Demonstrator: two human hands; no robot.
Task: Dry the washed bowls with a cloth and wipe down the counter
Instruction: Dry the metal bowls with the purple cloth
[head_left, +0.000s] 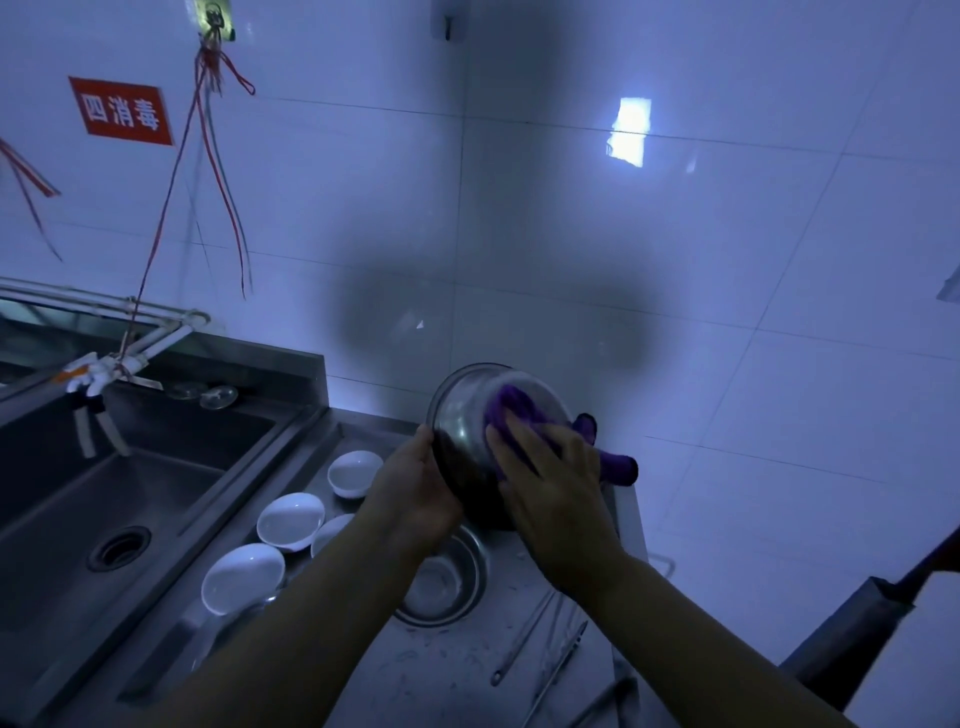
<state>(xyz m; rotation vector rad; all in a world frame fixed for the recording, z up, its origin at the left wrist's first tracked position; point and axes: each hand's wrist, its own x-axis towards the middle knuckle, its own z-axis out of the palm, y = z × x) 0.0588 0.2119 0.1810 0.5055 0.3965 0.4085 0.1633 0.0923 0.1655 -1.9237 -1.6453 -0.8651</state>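
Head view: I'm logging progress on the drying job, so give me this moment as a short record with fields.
held item: steel bowl, tilted, above the counter
left hand: grips the bowl's rim
right hand: presses purple cloth inside the bowl
waiting: four white bowls beside the sink; another steel bowl below the hands
also on counter: tongs

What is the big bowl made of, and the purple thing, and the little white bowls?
Big bowl: looks like metal, probably stainless steel; grey and shiny. Purple cloth: soft, fuzzy fabric, bunched in folds, maybe microfibre. Little white bowls: smooth and glossy, probably ceramic, though hard plastic is possible.
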